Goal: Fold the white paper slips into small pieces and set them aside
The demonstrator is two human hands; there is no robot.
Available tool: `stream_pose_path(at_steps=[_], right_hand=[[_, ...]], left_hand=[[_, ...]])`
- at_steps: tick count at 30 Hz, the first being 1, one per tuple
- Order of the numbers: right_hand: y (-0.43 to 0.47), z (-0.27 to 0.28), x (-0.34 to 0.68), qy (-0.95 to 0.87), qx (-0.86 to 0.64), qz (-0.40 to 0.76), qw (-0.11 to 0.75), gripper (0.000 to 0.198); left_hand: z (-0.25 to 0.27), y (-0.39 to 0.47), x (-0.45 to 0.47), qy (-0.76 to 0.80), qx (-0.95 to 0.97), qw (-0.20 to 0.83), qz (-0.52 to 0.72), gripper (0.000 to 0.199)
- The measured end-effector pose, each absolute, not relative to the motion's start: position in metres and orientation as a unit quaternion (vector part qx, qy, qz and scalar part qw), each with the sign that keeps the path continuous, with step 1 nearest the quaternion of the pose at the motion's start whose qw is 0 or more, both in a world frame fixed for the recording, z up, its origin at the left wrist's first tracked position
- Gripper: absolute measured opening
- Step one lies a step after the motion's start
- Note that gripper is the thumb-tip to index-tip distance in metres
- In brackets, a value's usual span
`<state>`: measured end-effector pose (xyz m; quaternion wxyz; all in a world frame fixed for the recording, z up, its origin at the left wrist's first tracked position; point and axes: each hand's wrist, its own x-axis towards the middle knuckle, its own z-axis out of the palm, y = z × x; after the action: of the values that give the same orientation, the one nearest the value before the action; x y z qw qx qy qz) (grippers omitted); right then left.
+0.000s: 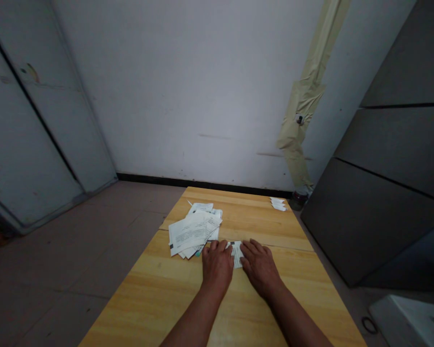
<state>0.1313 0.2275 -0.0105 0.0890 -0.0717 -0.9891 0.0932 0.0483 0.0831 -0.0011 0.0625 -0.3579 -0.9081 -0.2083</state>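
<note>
A small printed paper sheet (237, 255) lies on the wooden table between my two hands. My left hand (218, 262) is at its left edge, with bent fingers and the thumb closed on the paper. From the other side, my right hand (259, 262) rests palm down, fingers stretched out, its fingertips and thumb touching the right part of the sheet. Both hands cover the side edges, so I cannot tell whether the paper is folded there. Just beyond my left hand is a loose pile of printed papers (191, 232), overlapping at different angles.
Several small white paper pieces (278, 204) lie at the table's far right corner. The wooden table (159, 289) has a seam across it. Behind it stands a white wall (202, 96); a grey cabinet (376, 217) is at the right, a white box (405, 318) at the lower right.
</note>
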Motion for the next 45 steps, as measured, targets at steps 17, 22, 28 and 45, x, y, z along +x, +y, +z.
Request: stream_pose_path(at_steps=[17, 22, 28, 45], right_hand=[[0.223, 0.002, 0.135, -0.983, -0.017, 0.162, 0.08, 0.048], [0.222, 0.001, 0.136, -0.98, -0.001, 0.18, 0.083, 0.033], [0.223, 0.0, 0.134, -0.981, -0.016, 0.157, 0.111, 0.027], [0.228, -0.009, 0.134, -0.976, -0.038, 0.155, 0.148, 0.021]], left_hand=[[0.002, 0.08, 0.046, -0.908, -0.348, 0.03, -0.232, 0.032], [-0.003, 0.076, 0.041, -0.901, -0.351, 0.013, -0.256, 0.045], [-0.009, 0.074, 0.036, -0.889, -0.35, 0.009, -0.295, 0.04], [-0.002, 0.071, 0.042, -0.876, -0.381, 0.016, -0.297, 0.029]])
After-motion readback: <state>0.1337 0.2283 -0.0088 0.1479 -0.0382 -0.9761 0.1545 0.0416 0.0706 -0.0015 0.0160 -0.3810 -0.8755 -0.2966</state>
